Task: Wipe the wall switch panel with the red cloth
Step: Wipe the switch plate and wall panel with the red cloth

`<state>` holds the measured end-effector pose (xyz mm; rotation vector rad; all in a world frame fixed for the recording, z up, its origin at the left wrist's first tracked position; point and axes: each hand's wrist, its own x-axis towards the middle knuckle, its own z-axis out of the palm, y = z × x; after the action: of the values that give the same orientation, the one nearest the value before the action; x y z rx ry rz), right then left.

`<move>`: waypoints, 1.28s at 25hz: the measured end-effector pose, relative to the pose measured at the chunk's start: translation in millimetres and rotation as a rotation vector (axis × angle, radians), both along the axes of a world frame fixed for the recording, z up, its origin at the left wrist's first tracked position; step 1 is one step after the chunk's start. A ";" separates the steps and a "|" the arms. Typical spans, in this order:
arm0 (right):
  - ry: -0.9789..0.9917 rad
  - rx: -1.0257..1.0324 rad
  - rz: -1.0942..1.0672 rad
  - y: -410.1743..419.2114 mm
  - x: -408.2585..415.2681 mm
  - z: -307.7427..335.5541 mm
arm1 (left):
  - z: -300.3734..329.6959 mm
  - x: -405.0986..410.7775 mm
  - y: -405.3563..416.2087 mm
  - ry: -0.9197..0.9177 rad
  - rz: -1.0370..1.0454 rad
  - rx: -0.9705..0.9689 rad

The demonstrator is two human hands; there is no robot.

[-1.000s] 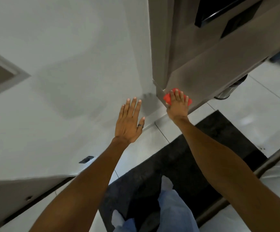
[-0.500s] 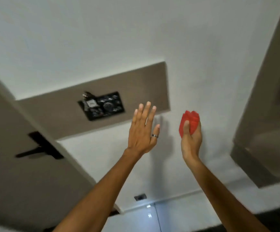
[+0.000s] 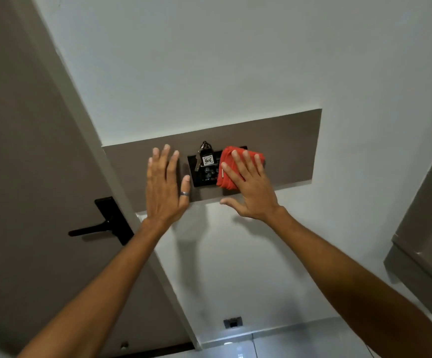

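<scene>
So the right hand is flat against the wall with its fingers spread wide, pressing the folded red cloth onto the right part of the black switch panel. It's not pinching the cloth, just pinning it under the open palm. The panel sits on a grey-brown strip set into the white wall, and a bunch of keys with a tag reading 406 hangs at its top. The left hand is open too, fingers straight and close together, holding nothing, just left of the panel over the strip; can't tell if it's touching. A door with a black handle is on the left.
</scene>
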<state>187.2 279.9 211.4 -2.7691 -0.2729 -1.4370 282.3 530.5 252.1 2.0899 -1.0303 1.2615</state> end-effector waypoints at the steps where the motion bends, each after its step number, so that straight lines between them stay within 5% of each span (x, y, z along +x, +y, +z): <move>1: 0.016 0.046 0.024 2.8 0.5 -2.6 | -1.1 8.3 0.1 -0.006 0.015 0.008; 8: -0.287 0.495 -0.076 59.0 36.1 4.0 | -4.1 49.3 -32.0 -0.193 0.163 -0.093; 13: -0.455 -0.049 -0.022 -15.7 54.3 2.6 | -13.1 62.6 -33.7 -0.303 0.225 -0.076; 17: -0.491 0.088 -0.058 11.5 61.2 -7.5 | -12.2 64.0 -36.2 -0.327 0.243 -0.090; 21: -0.488 -0.295 0.074 -27.7 55.9 13.6 | -11.2 62.0 -37.5 -0.319 0.235 -0.095; 26: -0.527 0.041 -0.091 10.1 66.6 10.3 | -13.1 60.6 -37.1 -0.316 0.250 -0.103; 32: -0.504 -0.080 -0.050 1.1 53.1 -18.6 | -16.2 62.3 -36.2 -0.322 0.236 -0.113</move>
<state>240.2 281.0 192.8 -2.4345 -0.2680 -2.1643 344.6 494.3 236.0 2.0068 -0.8326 1.7758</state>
